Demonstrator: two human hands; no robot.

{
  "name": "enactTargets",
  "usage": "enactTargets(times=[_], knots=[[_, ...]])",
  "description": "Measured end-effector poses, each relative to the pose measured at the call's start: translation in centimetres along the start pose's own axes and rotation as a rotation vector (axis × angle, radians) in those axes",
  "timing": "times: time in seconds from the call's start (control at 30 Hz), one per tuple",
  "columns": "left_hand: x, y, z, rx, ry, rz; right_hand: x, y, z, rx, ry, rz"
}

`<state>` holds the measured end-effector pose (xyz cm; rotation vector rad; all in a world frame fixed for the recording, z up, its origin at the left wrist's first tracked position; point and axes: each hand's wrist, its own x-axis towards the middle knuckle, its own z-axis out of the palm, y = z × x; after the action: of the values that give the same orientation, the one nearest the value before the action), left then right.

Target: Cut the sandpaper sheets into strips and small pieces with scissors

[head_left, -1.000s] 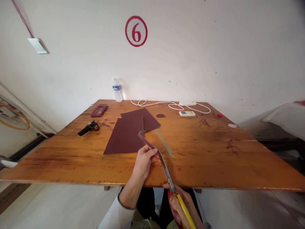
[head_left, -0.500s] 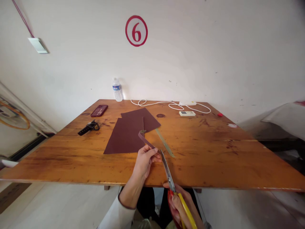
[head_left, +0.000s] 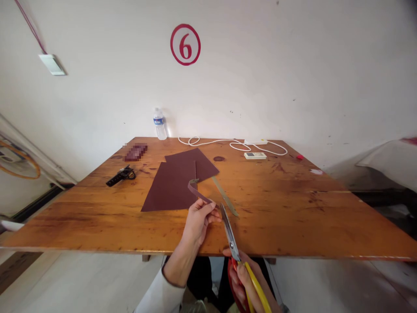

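Between the thumb and fingers of my left hand (head_left: 198, 219) is a narrow, curling brown strip (head_left: 197, 191), held over the front half of the table. My right hand (head_left: 246, 280) grips a pair of scissors (head_left: 230, 237) with one red and one yellow handle. The blades point up and away, their tips close beside my left fingertips at the strip's near end. Whether the blades touch the strip I cannot tell. Two dark maroon sheets (head_left: 172, 187) lie overlapping beyond my left hand. A thin greenish strip (head_left: 224, 195) rests to their right.
On the wooden table (head_left: 293, 217), a water bottle (head_left: 159, 125) stands at the back. A blurred maroon object (head_left: 136, 152) and a black strap-like item (head_left: 120, 175) lie left. A white cable (head_left: 211, 141), a white remote (head_left: 255, 155) and a red bit (head_left: 299, 157) lie toward the back right.
Both hands stay almost in place. The scissor blades look slightly more closed together near the strip's end. The whole view has shifted a little.
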<state>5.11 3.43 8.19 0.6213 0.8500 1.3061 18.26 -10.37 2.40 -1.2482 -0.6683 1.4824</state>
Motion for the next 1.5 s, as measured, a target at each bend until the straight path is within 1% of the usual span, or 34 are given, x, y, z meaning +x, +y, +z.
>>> enactTargets(times=[0.17,0.33,0.47,0.6,0.7,0.83,0.97,1.17,1.27,1.43,1.5], knots=[[0.1,-0.1,0.1,0.004,0.001,0.003,0.5,0.6,-0.2,-0.017,-0.065,-0.050],[-0.1,0.0,0.2,0.002,0.009,0.012,0.9,1.4,-0.4,0.004,-0.040,-0.029],[-0.2,-0.1,0.4,-0.010,0.013,0.036,1.3,2.1,-0.7,0.004,-0.069,-0.034],[-0.4,-0.3,0.6,-0.042,0.007,0.067,1.3,1.8,-0.7,-0.003,-0.112,-0.055],[-0.6,-0.3,0.8,-0.081,0.016,0.054,1.0,1.0,-0.4,0.026,-0.164,-0.057],[-0.7,-0.6,1.1,-0.126,0.040,0.033,0.7,0.5,-0.2,0.010,-0.173,-0.099],[-0.8,-0.9,1.3,-0.190,0.067,0.024,0.7,1.1,-0.1,-0.005,-0.177,-0.123],[-1.0,-0.9,1.5,-0.235,0.085,-0.001,1.1,1.9,0.0,0.007,-0.182,-0.195],[-1.0,-0.8,1.5,-0.252,0.091,-0.009,1.1,1.8,-0.1,0.034,-0.188,-0.172],[-1.0,-0.9,1.5,-0.266,0.096,-0.016,1.1,1.8,-0.2,0.042,-0.160,-0.140],[-1.1,-0.9,1.5,-0.268,0.097,-0.012,1.3,2.0,-0.4,0.031,-0.180,-0.132]])
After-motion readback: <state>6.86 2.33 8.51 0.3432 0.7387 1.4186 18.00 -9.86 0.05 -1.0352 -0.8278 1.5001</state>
